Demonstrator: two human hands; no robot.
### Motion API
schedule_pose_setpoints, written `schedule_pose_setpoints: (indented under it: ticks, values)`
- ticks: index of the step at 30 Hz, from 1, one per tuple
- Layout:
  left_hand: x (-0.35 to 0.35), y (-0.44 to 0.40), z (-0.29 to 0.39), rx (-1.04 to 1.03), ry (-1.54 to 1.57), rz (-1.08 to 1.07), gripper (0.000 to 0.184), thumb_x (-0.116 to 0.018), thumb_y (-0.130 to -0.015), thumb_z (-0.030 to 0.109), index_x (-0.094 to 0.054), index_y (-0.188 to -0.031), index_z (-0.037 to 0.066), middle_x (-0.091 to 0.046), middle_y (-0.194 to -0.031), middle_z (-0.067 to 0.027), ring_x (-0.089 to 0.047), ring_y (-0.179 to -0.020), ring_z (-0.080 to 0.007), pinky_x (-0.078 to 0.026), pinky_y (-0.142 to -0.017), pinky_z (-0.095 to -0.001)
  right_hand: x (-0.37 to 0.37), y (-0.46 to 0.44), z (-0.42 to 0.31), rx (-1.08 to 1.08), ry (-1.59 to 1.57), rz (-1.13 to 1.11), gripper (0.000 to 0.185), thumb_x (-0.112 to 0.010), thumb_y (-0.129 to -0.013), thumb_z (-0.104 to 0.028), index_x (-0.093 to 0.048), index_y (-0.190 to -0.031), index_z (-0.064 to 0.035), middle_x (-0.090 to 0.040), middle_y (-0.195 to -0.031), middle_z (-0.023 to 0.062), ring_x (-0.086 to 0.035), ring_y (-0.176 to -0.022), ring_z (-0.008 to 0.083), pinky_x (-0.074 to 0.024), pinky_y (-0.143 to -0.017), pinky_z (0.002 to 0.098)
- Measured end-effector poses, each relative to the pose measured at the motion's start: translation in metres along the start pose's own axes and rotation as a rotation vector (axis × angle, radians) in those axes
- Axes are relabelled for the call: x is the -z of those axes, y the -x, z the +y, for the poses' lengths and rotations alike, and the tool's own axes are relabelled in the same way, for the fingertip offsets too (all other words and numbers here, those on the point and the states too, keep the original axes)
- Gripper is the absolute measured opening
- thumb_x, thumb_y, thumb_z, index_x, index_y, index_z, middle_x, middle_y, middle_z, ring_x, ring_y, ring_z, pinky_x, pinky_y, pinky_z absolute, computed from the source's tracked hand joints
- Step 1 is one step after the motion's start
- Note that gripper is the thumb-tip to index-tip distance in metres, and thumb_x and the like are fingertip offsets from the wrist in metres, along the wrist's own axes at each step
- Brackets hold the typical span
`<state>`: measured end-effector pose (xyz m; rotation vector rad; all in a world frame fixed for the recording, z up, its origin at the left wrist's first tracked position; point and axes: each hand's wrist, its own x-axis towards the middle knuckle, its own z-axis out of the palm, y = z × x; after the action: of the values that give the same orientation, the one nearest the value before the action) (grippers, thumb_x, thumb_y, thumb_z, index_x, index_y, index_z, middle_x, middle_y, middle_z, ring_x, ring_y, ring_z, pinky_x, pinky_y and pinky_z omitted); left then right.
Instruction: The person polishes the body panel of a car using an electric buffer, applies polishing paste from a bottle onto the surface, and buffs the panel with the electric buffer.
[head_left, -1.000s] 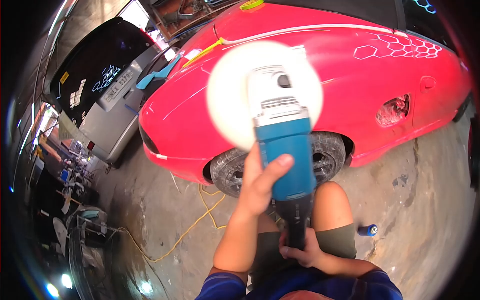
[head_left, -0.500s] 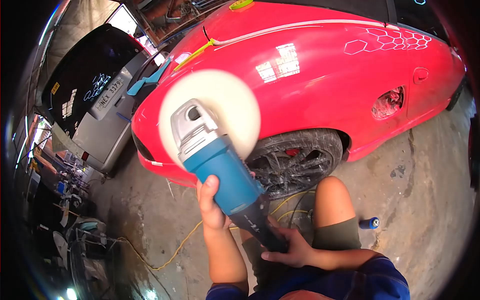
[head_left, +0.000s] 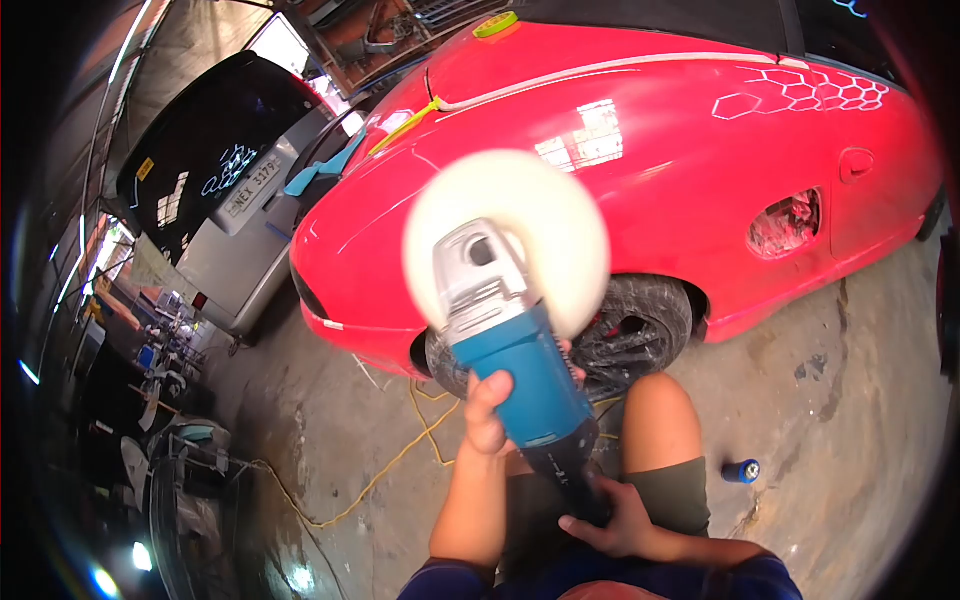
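Note:
A teal and black car polisher [head_left: 525, 375] with a silver head is held in both hands. Its round cream pad [head_left: 560, 220] is smeared, as if spinning, and overlaps the red fender of the car [head_left: 680, 190]; contact with the paint cannot be made out. My left hand [head_left: 488, 410] wraps the teal body, thumb on the near side, other fingers mostly hidden beneath. Around the black rear handle my right hand [head_left: 620, 520] is closed. Below the pad, the dusty front wheel [head_left: 640, 335] is partly covered by the tool.
A silver vehicle [head_left: 235, 265] with a dark rear window stands at the left. Yellow cord [head_left: 365, 490] trails across the concrete floor. A small blue cylinder [head_left: 740, 471] lies right of my knee. Yellow tape [head_left: 405, 130] and a blue cloth [head_left: 325, 165] are near the hood.
The polisher and both hands have shifted right in view, so the pad now overlaps the fender above the wheel. The camera view has also moved slightly. Both hands keep their hold.

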<state>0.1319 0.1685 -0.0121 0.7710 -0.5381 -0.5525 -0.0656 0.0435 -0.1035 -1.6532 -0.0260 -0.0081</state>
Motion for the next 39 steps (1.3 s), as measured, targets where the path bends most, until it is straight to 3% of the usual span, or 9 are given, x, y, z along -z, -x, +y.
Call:
schedule_pose_setpoints:
  ticks: [4,7,11,14,15,20,28,34,39]
  values:
    - [-0.040,-0.022,-0.019,0.038,-0.067,-0.012,0.075,-0.076,-0.089,0.035,-0.050,-0.144,-0.008,-0.068,-0.125,-0.0253,-0.075,-0.104,-0.0344,-0.066,-0.085,-0.0474,0.012,0.013,0.035,0.071,-0.048,0.138,0.048,-0.090,-0.083,-0.027,-0.069,-0.115,0.0008,-0.073,-0.085,0.0086,-0.071,-0.078,0.0143,-0.0570,-0.074,0.0313]
    - [-0.051,-0.041,-0.035,0.136,-0.184,-0.091,0.080,-0.080,-0.086,0.035,-0.048,-0.147,-0.007,-0.066,-0.131,-0.0269,-0.073,-0.109,-0.0392,-0.066,-0.086,-0.0518,0.026,0.018,0.027,0.132,-0.209,0.207,0.036,-0.089,-0.084,-0.018,-0.069,-0.108,-0.0001,-0.071,-0.084,0.0035,-0.068,-0.076,0.0116,-0.0552,-0.072,0.0304]
    - [-0.088,-0.073,-0.059,0.228,-0.297,-0.167,0.073,-0.083,-0.082,0.027,-0.055,-0.142,-0.004,-0.069,-0.125,-0.0182,-0.073,-0.102,-0.0268,-0.063,-0.087,-0.0412,0.038,0.029,0.053,0.109,-0.339,0.230,0.024,-0.085,-0.085,-0.011,-0.067,-0.099,-0.0027,-0.070,-0.082,0.0019,-0.068,-0.075,0.0112,-0.0541,-0.069,0.0297]
    - [-0.111,-0.089,-0.084,0.208,-0.361,-0.228,0.072,-0.086,-0.080,0.026,-0.058,-0.141,0.001,-0.068,-0.124,-0.0090,-0.065,-0.115,-0.0180,-0.051,-0.103,-0.0358,0.041,0.034,0.055,0.031,-0.488,0.289,0.018,-0.081,-0.085,-0.005,-0.065,-0.093,-0.0039,-0.069,-0.076,0.0039,-0.068,-0.071,0.0142,-0.0543,-0.068,0.0293]
    - [-0.117,-0.091,-0.092,0.210,-0.344,-0.203,0.085,-0.091,-0.077,0.026,-0.049,-0.146,0.000,-0.065,-0.129,-0.0120,-0.063,-0.120,-0.0212,-0.050,-0.107,-0.0394,0.041,0.035,0.057,0.032,-0.518,0.288,0.017,-0.080,-0.085,-0.004,-0.064,-0.094,-0.0038,-0.068,-0.076,0.0044,-0.068,-0.070,0.0148,-0.0544,-0.068,0.0299]
    - [-0.113,-0.075,-0.099,0.054,-0.659,-0.143,0.101,-0.091,-0.082,0.027,-0.030,-0.157,-0.001,-0.055,-0.143,-0.0186,-0.055,-0.133,-0.0243,-0.044,-0.114,-0.0417,0.016,0.032,0.083,0.084,-0.652,0.251,0.019,-0.075,-0.085,-0.001,-0.060,-0.096,-0.0033,-0.066,-0.077,0.0063,-0.066,-0.070,0.0164,-0.0547,-0.067,0.0324]
    - [-0.047,-0.018,-0.030,0.030,-0.519,0.025,0.099,-0.090,-0.079,0.017,-0.030,-0.155,0.003,-0.057,-0.142,-0.0176,-0.057,-0.133,-0.0262,-0.046,-0.113,-0.0432,-0.022,0.009,0.101,0.022,-0.362,0.034,0.025,-0.085,-0.084,-0.010,-0.064,-0.098,-0.0061,-0.067,-0.083,0.0025,-0.065,-0.076,0.0144,-0.0534,-0.073,0.0317]
    - [0.009,0.015,0.024,-0.003,-0.349,0.217,0.090,-0.091,-0.074,0.017,-0.044,-0.148,-0.002,-0.067,-0.127,-0.0165,-0.068,-0.117,-0.0249,-0.055,-0.101,-0.0400,-0.040,-0.038,0.075,0.026,-0.125,-0.111,0.032,-0.089,-0.084,-0.018,-0.071,-0.108,-0.0058,-0.073,-0.091,0.0033,-0.068,-0.085,0.0121,-0.0551,-0.081,0.0329]
    - [0.070,0.043,0.044,-0.108,-0.295,0.269,0.088,-0.080,-0.080,0.042,-0.049,-0.149,-0.003,-0.067,-0.127,-0.0230,-0.073,-0.108,-0.0364,-0.064,-0.090,-0.0483,-0.063,-0.064,0.058,-0.001,-0.012,-0.178,0.041,-0.089,-0.086,-0.027,-0.073,-0.117,-0.0047,-0.077,-0.098,0.0093,-0.072,-0.089,0.0147,-0.0568,-0.084,0.0340]
